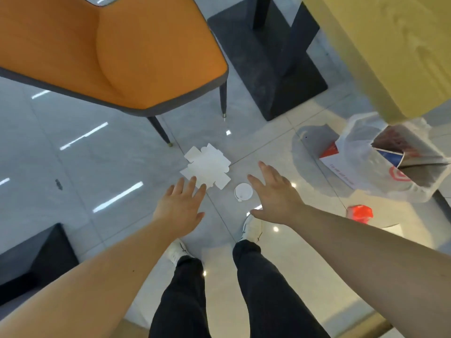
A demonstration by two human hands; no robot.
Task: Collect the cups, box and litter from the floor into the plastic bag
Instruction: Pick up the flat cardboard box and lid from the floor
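A flattened white cardboard box [207, 166] lies on the grey tiled floor in front of my feet. Just right of it sits a round white cup lid [243, 192]. My left hand [181, 207] hovers open with fingers spread, its fingertips at the box's near edge. My right hand [274, 195] is also open, palm down, beside the lid on its right. A clear plastic bag [380, 167] stands at the right with a red-and-blue carton [400, 152] and printed paper inside. A small red cup-like item [360, 212] lies on the floor below the bag.
An orange chair [109, 52] with dark legs stands at the upper left, one leg close to the box. A black table base [273, 69] sits at top centre under a yellow tabletop [385, 45]. Another dark base [31, 259] is at the lower left. My white shoes [252, 229] stand below the lid.
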